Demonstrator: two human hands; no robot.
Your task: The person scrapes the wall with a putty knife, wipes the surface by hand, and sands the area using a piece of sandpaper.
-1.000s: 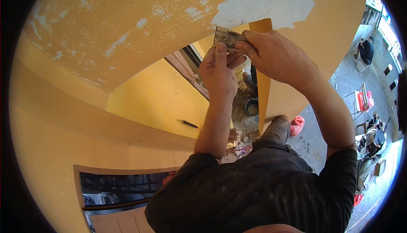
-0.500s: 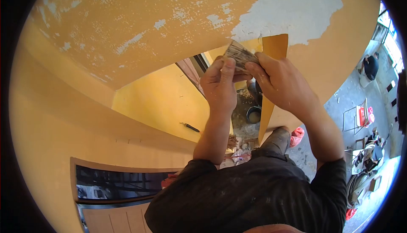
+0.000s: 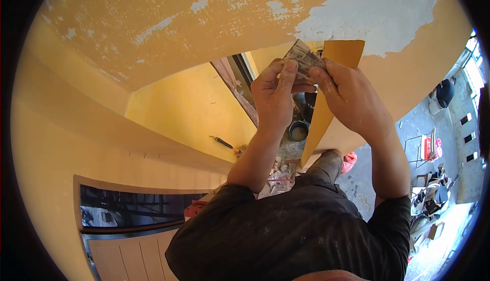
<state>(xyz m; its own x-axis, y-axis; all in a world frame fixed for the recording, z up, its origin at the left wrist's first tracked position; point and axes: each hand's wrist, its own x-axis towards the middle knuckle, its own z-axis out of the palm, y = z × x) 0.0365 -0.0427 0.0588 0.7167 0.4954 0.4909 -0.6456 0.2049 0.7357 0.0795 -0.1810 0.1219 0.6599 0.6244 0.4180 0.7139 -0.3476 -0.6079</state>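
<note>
My left hand (image 3: 274,96) grips the left side of a flat, dark piece that looks like worn sandpaper (image 3: 304,56), streaked with pale dust. Its thumb lies on the face, with the fingers behind. On the right edge of the same piece, my right hand (image 3: 357,99) is closed, thumb and fingers pinching it. Both hands are raised in front of the orange wall (image 3: 168,41), just below a grey-white plaster patch (image 3: 372,13). White specks dot the skin of both hands. The fingers behind the sandpaper are partly hidden.
A dark-handled tool (image 3: 223,142) lies on the yellow surface to the left. Below the hands stands a black bucket (image 3: 298,131). An orange panel edge (image 3: 326,122) runs beside it. At right are a folding chair (image 3: 421,147), piled items (image 3: 434,194) and another person (image 3: 445,93).
My view has shifted slightly, and the hands with the sandpaper now appear farther right in it. Both hands still hold the piece, which looks turned a little.
</note>
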